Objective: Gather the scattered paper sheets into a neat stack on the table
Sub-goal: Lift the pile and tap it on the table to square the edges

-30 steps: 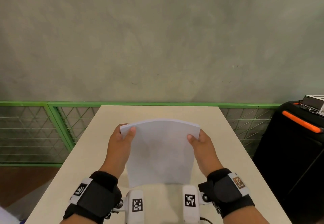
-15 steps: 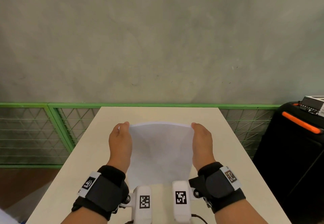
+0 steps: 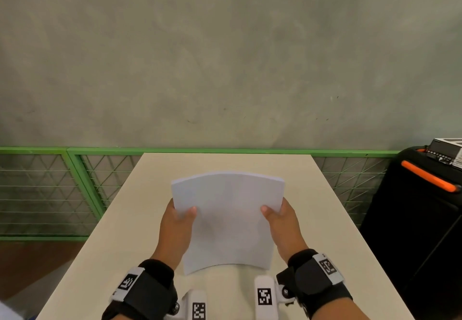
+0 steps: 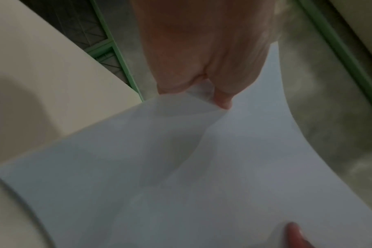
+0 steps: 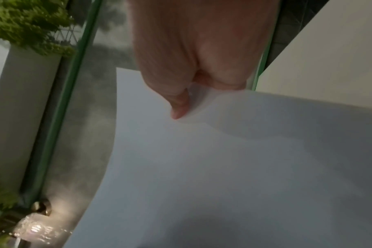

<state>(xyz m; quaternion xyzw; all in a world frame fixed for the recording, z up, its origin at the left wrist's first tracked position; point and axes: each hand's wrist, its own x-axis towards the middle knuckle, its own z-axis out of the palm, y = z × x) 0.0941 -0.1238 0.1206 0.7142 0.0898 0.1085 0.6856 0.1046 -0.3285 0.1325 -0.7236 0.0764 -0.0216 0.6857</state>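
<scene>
A stack of white paper sheets (image 3: 227,217) is held up over the middle of the beige table (image 3: 120,239), bowed upward across its width. My left hand (image 3: 176,222) grips its left edge, thumb on top. My right hand (image 3: 280,219) grips the right edge the same way. In the left wrist view the left hand (image 4: 202,87) pinches the paper (image 4: 181,167) at its edge. In the right wrist view the thumb of the right hand (image 5: 181,104) presses on the top sheet (image 5: 223,167). Whether the near edge touches the table I cannot tell.
A green mesh fence (image 3: 50,189) runs behind and to the left of the table, in front of a grey wall. A black case with an orange handle (image 3: 425,219) stands right of the table. No loose sheets show on the tabletop.
Both hands slid from the stack's far corners down to the middle of its side edges. The stack tipped back flatter and now reaches farther across the table.
</scene>
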